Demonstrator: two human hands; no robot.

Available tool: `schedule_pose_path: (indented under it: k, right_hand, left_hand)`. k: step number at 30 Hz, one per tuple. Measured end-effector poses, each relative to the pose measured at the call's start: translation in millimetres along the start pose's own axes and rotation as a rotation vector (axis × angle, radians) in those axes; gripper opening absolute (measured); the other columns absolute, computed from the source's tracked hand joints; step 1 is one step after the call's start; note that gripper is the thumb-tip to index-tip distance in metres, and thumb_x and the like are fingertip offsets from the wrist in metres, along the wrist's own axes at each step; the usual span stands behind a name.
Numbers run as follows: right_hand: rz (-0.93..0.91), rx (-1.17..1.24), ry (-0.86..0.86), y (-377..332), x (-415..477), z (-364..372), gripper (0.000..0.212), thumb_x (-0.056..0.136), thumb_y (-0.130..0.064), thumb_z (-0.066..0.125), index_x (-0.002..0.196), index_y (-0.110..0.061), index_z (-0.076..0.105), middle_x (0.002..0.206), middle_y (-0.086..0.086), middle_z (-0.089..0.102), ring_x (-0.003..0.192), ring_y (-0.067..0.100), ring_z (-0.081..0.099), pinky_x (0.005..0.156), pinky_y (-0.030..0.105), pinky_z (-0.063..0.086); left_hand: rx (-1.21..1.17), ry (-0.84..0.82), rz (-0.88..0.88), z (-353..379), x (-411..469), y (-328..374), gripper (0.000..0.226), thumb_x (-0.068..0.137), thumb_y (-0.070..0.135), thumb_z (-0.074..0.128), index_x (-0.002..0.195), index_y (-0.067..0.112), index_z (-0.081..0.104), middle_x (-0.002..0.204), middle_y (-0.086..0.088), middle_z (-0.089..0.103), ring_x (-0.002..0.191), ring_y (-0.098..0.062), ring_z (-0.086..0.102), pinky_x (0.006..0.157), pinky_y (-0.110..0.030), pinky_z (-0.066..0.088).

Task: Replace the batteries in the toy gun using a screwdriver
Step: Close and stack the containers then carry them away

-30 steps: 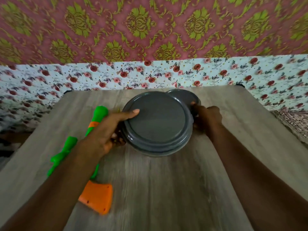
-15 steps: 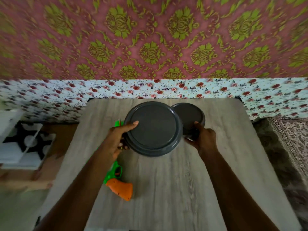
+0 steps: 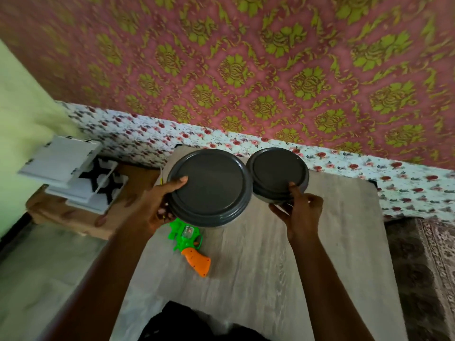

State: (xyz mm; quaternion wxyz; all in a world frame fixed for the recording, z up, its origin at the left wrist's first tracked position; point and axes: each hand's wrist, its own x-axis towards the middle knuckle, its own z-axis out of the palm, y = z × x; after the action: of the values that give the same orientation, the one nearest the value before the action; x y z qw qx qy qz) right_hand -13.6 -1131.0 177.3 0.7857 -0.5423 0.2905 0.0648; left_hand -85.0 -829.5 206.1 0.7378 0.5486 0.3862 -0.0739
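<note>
Toy gun flat on table, just below left hand; long axis diagonal, orange grip toward near right, barrel end hidden under large grey lid. Left hand clasping large lid's rim, thumb on top. Right hand pinching small grey lid. Left hand nearer gun. Screwdriver not clearly identifiable.

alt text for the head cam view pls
Left hand grips a large dark grey plate, right hand a smaller plate, above a wooden table. A green and orange toy gun lies on it.
</note>
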Motion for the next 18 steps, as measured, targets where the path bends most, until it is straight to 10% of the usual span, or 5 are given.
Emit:
schedule_pose_path:
  k: [10, 14, 18]
  right_hand:
    - [-0.052, -0.028, -0.046, 21, -34, 93, 0.056, 0.089, -0.017, 0.078, 0.135, -0.022, 0.046, 0.132, 0.015, 0.061, 0.104, 0.033, 0.072, 0.077, 0.057, 0.064]
    - [-0.087, -0.042, -0.049, 47, -58, 143, 0.05, 0.091, -0.016, 0.077, 0.133, -0.019, 0.05, 0.125, 0.016, 0.065, 0.094, 0.031, 0.075, 0.074, 0.057, 0.064]
    - [-0.086, -0.033, -0.025, 84, -91, 205, 0.046, 0.089, -0.019, 0.078, 0.128, -0.016, 0.053, 0.124, 0.021, 0.066, 0.093, 0.035, 0.076, 0.07, 0.054, 0.064]
  left_hand:
    - [-0.12, 0.021, 0.039, -92, 24, 17, 0.063, 0.05, 0.052, 0.097, 0.092, 0.012, 0.075, 0.069, -0.009, 0.066, 0.049, -0.014, 0.038, 0.048, -0.02, 0.037]
    - [-0.148, -0.038, 0.054, -153, 40, 27, 0.079, 0.059, 0.054, 0.096, 0.121, 0.009, 0.074, 0.129, -0.015, 0.064, 0.111, -0.025, 0.036, 0.086, -0.039, 0.039]
    - [-0.156, -0.044, 0.075, -223, 40, 53, 0.068, 0.065, 0.053, 0.093, 0.112, 0.006, 0.077, 0.118, -0.013, 0.06, 0.101, -0.03, 0.045, 0.077, -0.043, 0.043]
